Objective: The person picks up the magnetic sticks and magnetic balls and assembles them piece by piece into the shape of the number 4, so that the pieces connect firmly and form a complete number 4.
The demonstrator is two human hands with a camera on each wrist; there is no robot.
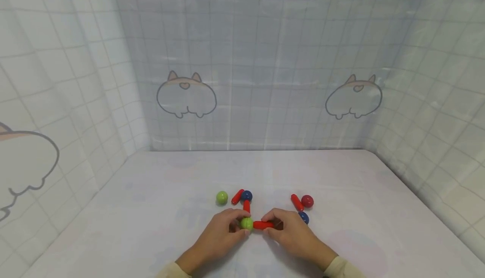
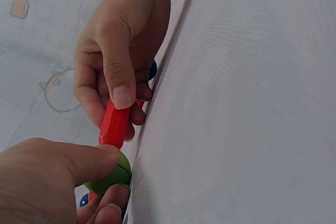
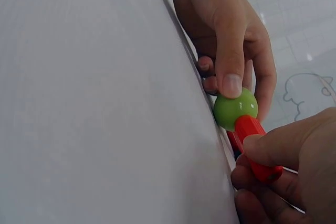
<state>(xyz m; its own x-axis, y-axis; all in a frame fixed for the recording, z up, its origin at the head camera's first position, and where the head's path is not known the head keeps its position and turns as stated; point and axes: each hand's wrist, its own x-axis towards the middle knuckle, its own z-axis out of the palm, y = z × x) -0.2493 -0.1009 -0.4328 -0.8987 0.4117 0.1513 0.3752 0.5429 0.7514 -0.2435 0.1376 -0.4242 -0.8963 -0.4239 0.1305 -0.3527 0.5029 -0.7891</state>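
My left hand [image 1: 223,230] pinches a green ball [image 1: 247,223] between thumb and fingers, low over the table. In my right hand [image 1: 293,232], thumb and fingertips grip a red rod [image 1: 263,225] whose end meets the ball's right side. The right wrist view shows that rod [image 3: 251,129] against the green ball [image 3: 234,109]. A second red rod [image 1: 246,206] runs from behind the green ball to a dark blue ball [image 1: 246,196]. Whether the gripped rod sits inside the ball or only touches it, I cannot tell.
Left of the blue ball lie a loose red rod [image 1: 237,196] and another green ball [image 1: 222,198]. Beyond my right hand are a red rod [image 1: 297,202], a dark red ball [image 1: 307,201] and a partly hidden blue ball [image 1: 304,217]. Patterned curtains [image 1: 265,59] enclose the white table [image 1: 170,177].
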